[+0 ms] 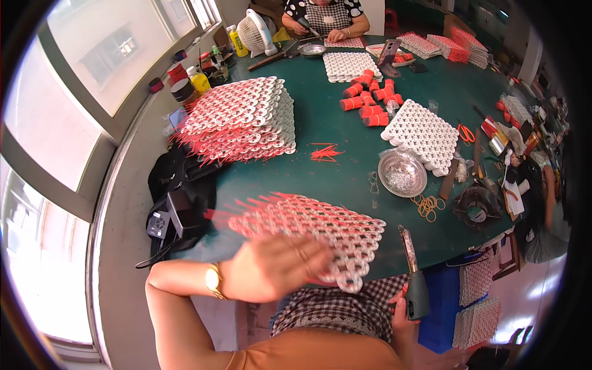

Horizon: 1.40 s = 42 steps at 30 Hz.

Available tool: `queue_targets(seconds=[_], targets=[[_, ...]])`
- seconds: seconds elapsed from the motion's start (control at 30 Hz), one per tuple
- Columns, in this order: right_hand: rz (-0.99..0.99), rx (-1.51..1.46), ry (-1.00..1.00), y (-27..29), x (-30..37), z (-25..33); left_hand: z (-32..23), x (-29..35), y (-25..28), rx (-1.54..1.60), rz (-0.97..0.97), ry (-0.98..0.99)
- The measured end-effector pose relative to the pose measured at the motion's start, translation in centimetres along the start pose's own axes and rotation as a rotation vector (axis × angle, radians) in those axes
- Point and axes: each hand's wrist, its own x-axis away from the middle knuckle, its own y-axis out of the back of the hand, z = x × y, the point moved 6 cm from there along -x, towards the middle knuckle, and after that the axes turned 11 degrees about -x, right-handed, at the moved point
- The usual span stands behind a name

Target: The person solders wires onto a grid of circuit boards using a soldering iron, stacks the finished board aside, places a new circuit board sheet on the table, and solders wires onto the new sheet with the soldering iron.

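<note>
My left hand (280, 265), with a gold watch (213, 280) on its wrist, reaches across the near side of a panel of linked white rings (361, 237). Its fingers are stretched out over the panel's face, blurred by motion; the thumb is hidden. Red strands (265, 206) stick out along the panel's left and far edges, smeared at the left. One corner of the panel juts past the table edge toward me. At the lower right, my right hand (401, 311) is closed round the dark green handle of a soldering iron (414, 274), its metal end pointing away from me.
A tall stack of similar panels (237, 117) stands at the left on the green table (271, 179). Loose red strips (325, 152), a metal bowl (402, 173), rubber bands (427, 208) and red bundles (373, 98) lie about. A co-worker (325, 18) works at the far side.
</note>
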Motion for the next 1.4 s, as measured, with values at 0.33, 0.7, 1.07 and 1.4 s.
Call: queue_targets(seconds=[0.33,0.7,1.07,1.4], targets=[[-0.012,-0.325,0.04,-0.7,-0.6,0.7,22.6,4.3,3.5,-0.474,-0.589,0.5],[-0.12,-0.297,-0.114,1.9,0.0,0.2,17.2,-2.2,-7.5,-0.247,-0.297,0.388],[-0.005,0.027,0.166,2.7,2.2,-1.4,14.3,-24.1,-27.8,0.56,-0.002,0.35],[-0.222,0.338,0.178,4.5,2.2,0.2,0.6,-34.1,-33.1,0.055,0.485,0.052]])
